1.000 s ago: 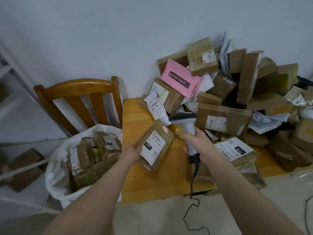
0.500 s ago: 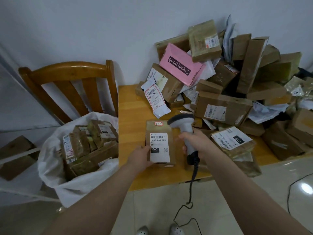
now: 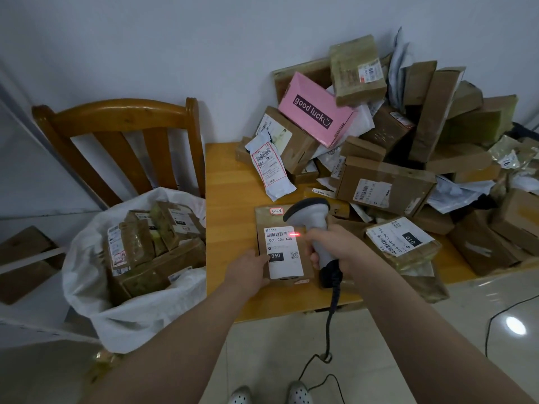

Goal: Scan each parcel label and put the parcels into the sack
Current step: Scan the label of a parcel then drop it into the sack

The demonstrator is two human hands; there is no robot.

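Centrally, just below the middle of the frame, a flat rectangular parcel point(image 3: 267, 221) of brown cardboard is seen over the front part of a smooth, yellowish wooden table point(image 3: 224, 185). A glossy white label point(image 3: 284, 258) printed with a barcode, "060-068-A05" and a black "060" block is stuck on its face, and a short red scan line point(image 3: 294, 235) is cast at the right end of the barcode.

The parcel is flanked by both hands. Its lower left edge is gripped by the left hand point(image 3: 248, 271), with the thumb laid on the label's edge and the fingers hidden beneath. The rounded grey plastic scanner point(image 3: 313, 220) is held by the right hand point(image 3: 338, 246), whose fingers are curled tightly round the handle. The scanner's dark-hooded head is placed just above the parcel's upper right corner. A dark coiled cable point(image 3: 329, 322) is trailed from the handle to the tiled floor.

At the left of the frame, a crumpled white woven sack point(image 3: 87, 258) is stood open beside the table, and taped brown boxes are packed inside it. A curved wooden chair point(image 3: 116, 118) is seen behind it. The upper right is filled by a heap of cardboard boxes point(image 3: 388, 185), a pink "good luck" box point(image 3: 316, 109) and a wrinkled white mailer point(image 3: 269, 167).
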